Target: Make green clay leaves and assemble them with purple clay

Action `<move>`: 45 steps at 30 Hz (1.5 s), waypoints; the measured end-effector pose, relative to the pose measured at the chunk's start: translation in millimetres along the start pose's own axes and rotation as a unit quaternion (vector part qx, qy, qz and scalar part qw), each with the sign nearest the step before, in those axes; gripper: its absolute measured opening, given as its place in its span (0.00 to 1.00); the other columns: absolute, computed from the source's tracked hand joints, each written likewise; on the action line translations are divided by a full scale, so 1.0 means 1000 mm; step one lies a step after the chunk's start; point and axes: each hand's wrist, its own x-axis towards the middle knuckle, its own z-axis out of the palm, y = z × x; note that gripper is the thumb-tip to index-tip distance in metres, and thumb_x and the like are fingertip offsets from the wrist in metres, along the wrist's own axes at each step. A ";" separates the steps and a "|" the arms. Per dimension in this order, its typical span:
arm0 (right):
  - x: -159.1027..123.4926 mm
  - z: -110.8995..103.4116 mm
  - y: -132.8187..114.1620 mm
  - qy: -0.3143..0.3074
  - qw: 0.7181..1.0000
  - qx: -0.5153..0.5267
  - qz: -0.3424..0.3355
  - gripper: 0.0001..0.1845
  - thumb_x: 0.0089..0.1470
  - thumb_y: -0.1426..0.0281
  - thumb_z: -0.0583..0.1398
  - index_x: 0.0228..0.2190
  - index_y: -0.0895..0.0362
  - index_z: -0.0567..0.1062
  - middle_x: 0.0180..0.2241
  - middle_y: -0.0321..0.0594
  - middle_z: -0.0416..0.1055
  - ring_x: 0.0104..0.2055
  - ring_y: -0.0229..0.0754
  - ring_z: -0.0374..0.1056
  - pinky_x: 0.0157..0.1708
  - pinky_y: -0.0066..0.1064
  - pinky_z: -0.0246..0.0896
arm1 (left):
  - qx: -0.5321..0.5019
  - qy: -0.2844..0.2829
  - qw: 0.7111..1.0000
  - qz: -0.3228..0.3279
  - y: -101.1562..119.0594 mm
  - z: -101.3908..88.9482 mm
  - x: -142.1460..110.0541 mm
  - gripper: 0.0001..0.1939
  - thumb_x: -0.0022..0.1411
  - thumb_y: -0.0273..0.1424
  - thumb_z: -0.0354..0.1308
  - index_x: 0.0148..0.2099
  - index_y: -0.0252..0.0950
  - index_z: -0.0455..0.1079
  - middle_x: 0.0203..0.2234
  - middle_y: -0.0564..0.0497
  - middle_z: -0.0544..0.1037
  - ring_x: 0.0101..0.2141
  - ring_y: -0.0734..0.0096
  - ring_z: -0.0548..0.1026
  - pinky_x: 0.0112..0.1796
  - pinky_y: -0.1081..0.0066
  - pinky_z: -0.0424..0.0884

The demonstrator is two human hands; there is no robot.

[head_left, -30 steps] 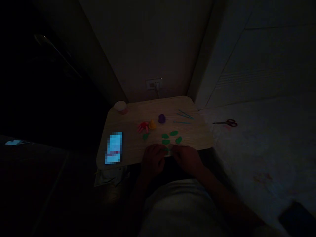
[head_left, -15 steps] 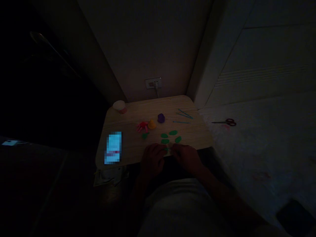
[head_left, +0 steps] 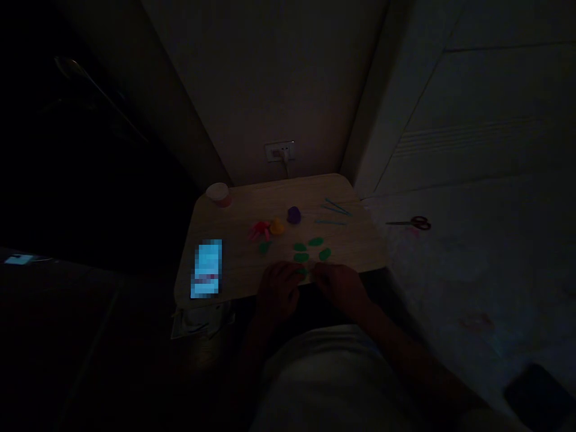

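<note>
At the near edge of the small wooden table [head_left: 252, 198], my left hand [head_left: 278, 291] curls its fingers against a small green leaf-shaped piece of modelling clay [head_left: 302, 272]. My right hand [head_left: 341, 288] is closed in a pinch just right of that piece; darkness hides what the fingers hold. Several more flat green clay leaves [head_left: 315, 242] lie just beyond both hands. Farther off sit a purple clay lump [head_left: 294, 215], a yellow-orange clay piece [head_left: 277, 227], a red and pink clay shape [head_left: 260, 228] and a dark green clay bit [head_left: 265, 246].
Thin blue sticks [head_left: 336, 207] lie at the table's right. A lit phone [head_left: 206, 269] rests at the left, with a cup [head_left: 219, 195] at the back left corner. Red-handled scissors [head_left: 419, 223] lie on the pale surface to the right. A wall socket [head_left: 279, 152] holds a plug.
Both hands stay almost in place. A thin glint between the fingertips, seen earlier, is now hardly visible, and more of the green piece shows beside my left fingers.
</note>
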 end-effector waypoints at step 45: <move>-0.001 -0.012 0.014 0.019 1.000 0.010 0.021 0.17 0.68 0.64 0.54 0.52 0.52 0.76 0.42 0.46 0.83 0.44 0.50 0.79 0.38 0.33 0.60 | 0.034 0.064 0.997 -0.021 0.003 0.008 0.002 0.11 0.66 0.34 0.63 0.49 0.39 0.72 0.47 0.45 0.79 0.49 0.54 0.74 0.51 0.55 0.69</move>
